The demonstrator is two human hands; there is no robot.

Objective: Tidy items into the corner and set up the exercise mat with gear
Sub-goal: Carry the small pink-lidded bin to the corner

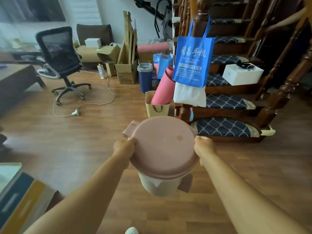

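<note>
The left hand (124, 146) and right hand (204, 147) grip the pink-lidded bin (163, 144) at 9 and 3 o'clock on its rim, fingers curled around it. Beyond at 12 o'clock, a rolled mat (163, 86) leans in a beige bag (157, 108) beside the stairs (222, 127). Farther, at 10 o'clock, is an office chair (60, 53).

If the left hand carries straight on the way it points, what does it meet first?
Past the bin lid it grips, probably the beige basket with the rolled pink mat; depth is unclear.
</note>
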